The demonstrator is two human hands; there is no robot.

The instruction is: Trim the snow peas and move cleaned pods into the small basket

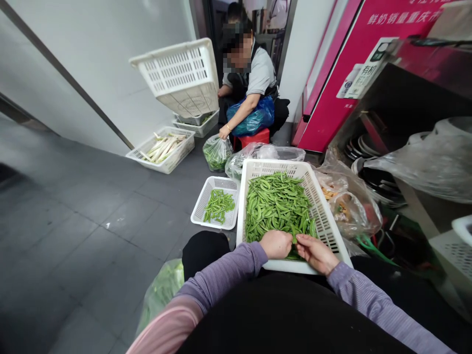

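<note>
A white slatted crate (334, 223) full of flat green pea pods (276, 201) rests in front of my lap. Over its near edge, my left hand (277, 244) is closed, fingertips turned toward my other hand. Close beside it, my right hand (316, 251) pinches with thumb and fingers. A bit of green pod (294, 239) shows in the small gap between the two hands; most of it is hidden by the fingers. To the left of the crate, a small white basket (197, 209) on the floor holds a smaller heap of green pieces (219, 205).
A co-worker (260, 73) sits ahead, one hand on a bag of greens (217, 152). A tilted white crate (177, 69) stands near a basket of pale stalks (165, 147). Plastic bags (346, 206) and stacked plates (379, 182) crowd the right. Another green-filled bag (162, 290) lies at my left.
</note>
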